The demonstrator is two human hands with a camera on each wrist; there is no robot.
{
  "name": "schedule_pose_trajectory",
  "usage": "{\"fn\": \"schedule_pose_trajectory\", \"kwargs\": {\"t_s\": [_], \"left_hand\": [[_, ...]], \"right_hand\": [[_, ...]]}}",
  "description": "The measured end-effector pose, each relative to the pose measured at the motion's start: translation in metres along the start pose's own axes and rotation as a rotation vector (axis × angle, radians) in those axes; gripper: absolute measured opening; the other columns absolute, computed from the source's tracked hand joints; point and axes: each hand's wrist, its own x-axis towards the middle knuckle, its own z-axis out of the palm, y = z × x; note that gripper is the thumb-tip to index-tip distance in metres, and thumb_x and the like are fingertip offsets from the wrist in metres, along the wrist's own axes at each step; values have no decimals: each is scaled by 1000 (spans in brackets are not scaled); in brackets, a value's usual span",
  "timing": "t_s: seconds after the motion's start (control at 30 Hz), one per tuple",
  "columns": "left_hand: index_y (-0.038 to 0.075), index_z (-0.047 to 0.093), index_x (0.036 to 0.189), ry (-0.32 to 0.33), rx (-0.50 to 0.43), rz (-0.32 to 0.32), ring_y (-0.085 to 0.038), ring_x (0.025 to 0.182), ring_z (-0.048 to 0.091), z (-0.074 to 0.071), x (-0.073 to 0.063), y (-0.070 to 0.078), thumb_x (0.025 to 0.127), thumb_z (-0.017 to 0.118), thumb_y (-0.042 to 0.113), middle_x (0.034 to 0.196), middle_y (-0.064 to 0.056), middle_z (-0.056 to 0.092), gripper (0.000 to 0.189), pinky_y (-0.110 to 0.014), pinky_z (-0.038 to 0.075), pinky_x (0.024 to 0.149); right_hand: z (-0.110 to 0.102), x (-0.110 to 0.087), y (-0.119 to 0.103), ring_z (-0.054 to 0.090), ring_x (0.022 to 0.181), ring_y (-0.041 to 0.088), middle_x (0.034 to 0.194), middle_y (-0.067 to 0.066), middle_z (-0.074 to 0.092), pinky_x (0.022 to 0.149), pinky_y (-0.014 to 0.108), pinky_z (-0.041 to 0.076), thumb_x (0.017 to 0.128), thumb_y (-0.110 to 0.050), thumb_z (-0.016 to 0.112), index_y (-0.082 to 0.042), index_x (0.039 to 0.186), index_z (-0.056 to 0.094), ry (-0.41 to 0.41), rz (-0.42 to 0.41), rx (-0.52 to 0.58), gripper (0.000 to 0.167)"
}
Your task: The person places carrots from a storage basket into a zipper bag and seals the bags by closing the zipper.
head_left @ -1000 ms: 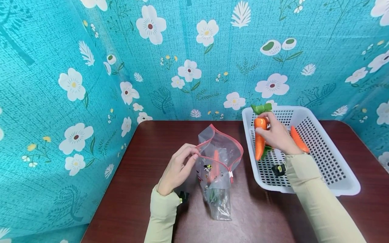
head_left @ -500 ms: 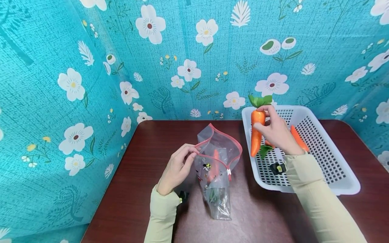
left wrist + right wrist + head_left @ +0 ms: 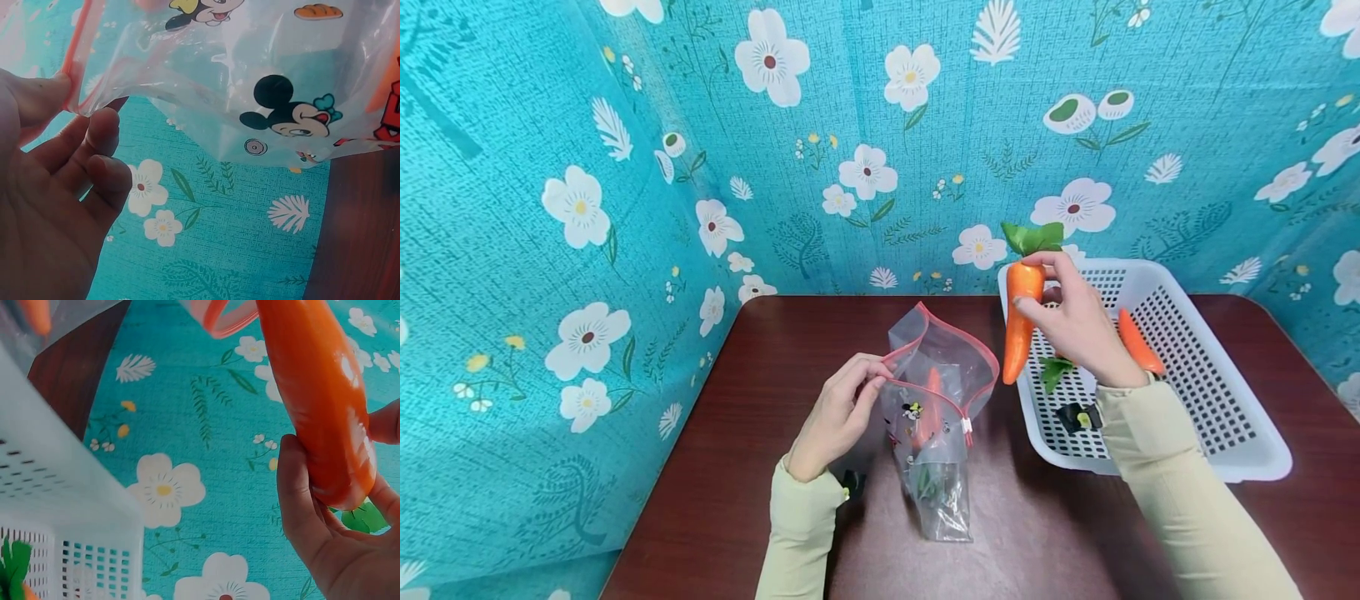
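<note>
My right hand (image 3: 1075, 321) grips an orange carrot (image 3: 1022, 312) near its thick top, green leaves up and tip pointing down. It hangs over the left rim of the white basket, just right of the bag's mouth. In the right wrist view the fingers and thumb wrap the thick end of the carrot (image 3: 325, 406). My left hand (image 3: 838, 412) pinches the red zip edge of a clear zip bag (image 3: 943, 508), whose mouth gapes. Another carrot (image 3: 929, 417) with green leaves shows inside the bag. Cartoon mouse prints mark the plastic of the bag (image 3: 206, 87) in the left wrist view.
The white perforated basket (image 3: 1247, 450) stands at the right of the dark red-brown table (image 3: 760, 367). In it lie a carrot (image 3: 1139, 342) on the right and green leaves (image 3: 1056, 372) on the left. A teal flowered cloth (image 3: 865, 100) hangs behind and left.
My right hand has lifted the carrot up and moved it left, from inside the basket to over its left rim. The left hand and the bag have stayed nearly in place.
</note>
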Motion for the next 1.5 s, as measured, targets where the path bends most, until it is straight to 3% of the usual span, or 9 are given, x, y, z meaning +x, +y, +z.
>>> {"fn": "schedule_pose_trajectory", "kwargs": {"t_s": [0.27, 0.5, 0.67, 0.97, 1.27, 1.5], "left_hand": [[12, 62, 106, -4, -10, -5, -11, 86, 54, 0, 0, 2, 94, 59, 2, 105, -2, 62, 16, -25, 51, 72], [12, 63, 106, -1, -26, -6, -12, 85, 53, 0, 0, 3, 95, 57, 5, 105, -2, 62, 13, -24, 48, 69], [11, 62, 105, -4, -20, 7, -10, 83, 52, 0, 0, 2, 96, 56, 7, 103, -2, 61, 12, -25, 46, 65], [12, 62, 105, 1, -21, 16, -8, 76, 49, 0, 1, 2, 97, 56, 10, 101, 0, 60, 10, -24, 43, 59], [11, 64, 106, 14, -49, 8, -13, 76, 53, -1, 1, 5, 95, 58, 9, 103, -2, 63, 12, -22, 45, 58], [13, 64, 105, 8, -25, 2, -8, 74, 51, -2, 0, 4, 95, 60, 9, 104, -1, 62, 12, -21, 44, 56]], "right_hand": [[3, -1, -11, 64, 101, 32, 127, 13, 52, 69, 31, 52, 92, -19, 61, -19, 134, 41, 14, -30, 29, 47], [8, -3, -18, 66, 98, 32, 127, 16, 53, 66, 21, 51, 92, -16, 62, -14, 137, 40, 23, -103, 67, 51], [10, -5, -25, 65, 95, 27, 126, 14, 54, 65, 23, 50, 91, -16, 64, -16, 138, 40, 21, -116, 70, 52], [19, -7, -31, 67, 95, 32, 126, 16, 53, 68, 22, 53, 90, -13, 65, -12, 136, 41, -15, -170, 110, 52], [30, -10, -36, 67, 91, 27, 120, 12, 55, 75, 36, 58, 89, -14, 69, -11, 133, 44, -39, -210, 87, 51], [38, -13, -37, 66, 90, 25, 117, 11, 57, 72, 31, 57, 88, -13, 69, -11, 131, 46, -62, -236, 69, 49]]}}
